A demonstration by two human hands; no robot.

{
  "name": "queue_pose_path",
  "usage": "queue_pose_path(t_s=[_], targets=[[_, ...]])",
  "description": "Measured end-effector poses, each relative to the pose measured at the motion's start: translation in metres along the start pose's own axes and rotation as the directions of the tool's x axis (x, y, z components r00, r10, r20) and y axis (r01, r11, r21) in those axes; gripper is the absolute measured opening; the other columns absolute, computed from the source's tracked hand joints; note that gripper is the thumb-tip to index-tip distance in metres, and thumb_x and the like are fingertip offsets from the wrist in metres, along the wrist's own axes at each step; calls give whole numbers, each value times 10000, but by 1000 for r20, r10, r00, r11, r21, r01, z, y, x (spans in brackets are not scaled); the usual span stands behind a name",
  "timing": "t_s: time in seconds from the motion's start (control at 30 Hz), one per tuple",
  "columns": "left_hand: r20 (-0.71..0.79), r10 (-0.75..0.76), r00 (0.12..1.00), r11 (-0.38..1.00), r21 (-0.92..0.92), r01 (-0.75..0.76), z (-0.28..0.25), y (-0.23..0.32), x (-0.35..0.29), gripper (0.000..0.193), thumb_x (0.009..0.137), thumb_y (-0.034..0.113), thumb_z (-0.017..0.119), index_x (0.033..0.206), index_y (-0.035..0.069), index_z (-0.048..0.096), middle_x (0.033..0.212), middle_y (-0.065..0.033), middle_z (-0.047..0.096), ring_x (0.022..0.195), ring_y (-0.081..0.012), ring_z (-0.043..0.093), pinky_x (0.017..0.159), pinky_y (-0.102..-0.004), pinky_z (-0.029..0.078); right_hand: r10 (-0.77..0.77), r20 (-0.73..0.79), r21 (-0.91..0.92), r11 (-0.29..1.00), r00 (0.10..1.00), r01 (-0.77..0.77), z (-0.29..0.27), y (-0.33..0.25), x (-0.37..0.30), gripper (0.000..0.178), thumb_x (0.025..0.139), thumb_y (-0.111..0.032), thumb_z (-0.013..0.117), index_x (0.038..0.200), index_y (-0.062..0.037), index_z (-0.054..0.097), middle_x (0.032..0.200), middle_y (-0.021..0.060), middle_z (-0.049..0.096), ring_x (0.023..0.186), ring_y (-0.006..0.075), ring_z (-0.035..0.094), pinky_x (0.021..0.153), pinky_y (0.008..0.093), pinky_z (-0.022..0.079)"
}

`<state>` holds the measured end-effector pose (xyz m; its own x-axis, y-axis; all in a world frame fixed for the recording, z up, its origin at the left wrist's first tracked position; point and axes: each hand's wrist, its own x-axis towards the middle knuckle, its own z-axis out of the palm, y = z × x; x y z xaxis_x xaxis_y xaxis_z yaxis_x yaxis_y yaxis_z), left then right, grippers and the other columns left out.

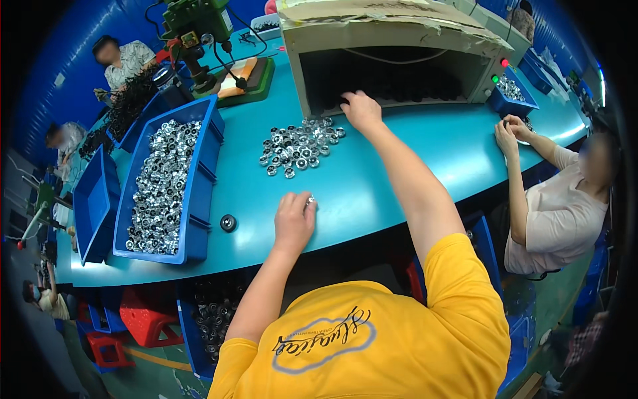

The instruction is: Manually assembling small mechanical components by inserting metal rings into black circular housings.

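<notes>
My left hand (294, 223) is above the table, its thumb and fingers closed on a small shiny silver round part (311, 199); most of that part is hidden. My right hand (363, 110) is at the left side of the opening of a large beige box (399, 41). Its fingers are bent together against the dark inside, and whatever they hold is too small and dark to make out. Many dark pieces (419, 86) lie inside the box. Between my hands and beyond them is a loose pile of shiny round parts with dark centres (292, 147).
A blue bin (214, 159) full of similar shiny parts stands at the left, an empty blue bin (96, 199) beside it. One black round part (228, 223) lies alone on the teal table (246, 193). A green press (199, 33) stands behind. A co-worker (558, 199) sits at the right.
</notes>
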<state>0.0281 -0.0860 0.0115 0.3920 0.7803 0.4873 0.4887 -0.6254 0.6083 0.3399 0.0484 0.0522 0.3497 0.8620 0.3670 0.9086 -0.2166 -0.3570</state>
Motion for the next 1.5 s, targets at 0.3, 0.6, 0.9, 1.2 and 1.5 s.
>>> queue_pose_path(t_s=[0.3, 0.6, 0.9, 1.2, 1.5], targets=[[-25, -37, 999, 989, 141, 40, -5, 8, 0, 376, 870, 67, 750, 1239, 46, 682, 994, -144, 566, 914, -333, 591, 797, -427, 518, -17, -63, 395, 918, 998, 40, 10, 5, -11, 205, 827, -209, 810, 942, -52, 745, 894, 70, 652, 821, 218, 655, 734, 354, 536], [-67, -66, 996, 888, -459, 28, -24, 1, 2, 263, 1003, 45, 621, 1256, 8, 682, 1089, -130, 647, 960, -206, 644, 783, -307, 519, -254, 577, 817, 162, 776, -554, -33, -73, -175, 216, 912, -210, 810, 1018, -34, 741, 859, -3, 690, 738, 113, 642, 713, 274, 545], [30, -109, 994, 804, -585, 106, -22, -14, -6, 146, 922, 125, 781, 970, 1, 719, 928, -33, 635, 785, -122, 601, 685, -253, 482, -178, 523, 851, 152, 833, -502, -18, -89, -213, 213, 942, -221, 782, 1015, -26, 735, 880, 4, 695, 726, 90, 622, 674, 235, 529], [295, -201, 934, 406, -843, 353, -31, -22, -10, 130, 944, 141, 766, 924, 27, 708, 924, 15, 602, 747, -89, 573, 651, -230, 477, -286, 606, 768, -35, 742, -640, -23, -104, -222, 229, 974, -279, 750, 1006, -59, 696, 816, -39, 616, 677, 69, 556, 637, 218, 482], [429, -79, 900, 116, -893, 435, -31, -26, -10, 264, 1006, 273, 694, 1083, 25, 652, 989, -36, 668, 793, -137, 621, 702, -270, 526, -302, 275, 927, 335, 913, -169, -34, -109, -223, 142, 944, -137, 755, 974, -31, 666, 887, -3, 584, 757, 89, 620, 659, 250, 502]])
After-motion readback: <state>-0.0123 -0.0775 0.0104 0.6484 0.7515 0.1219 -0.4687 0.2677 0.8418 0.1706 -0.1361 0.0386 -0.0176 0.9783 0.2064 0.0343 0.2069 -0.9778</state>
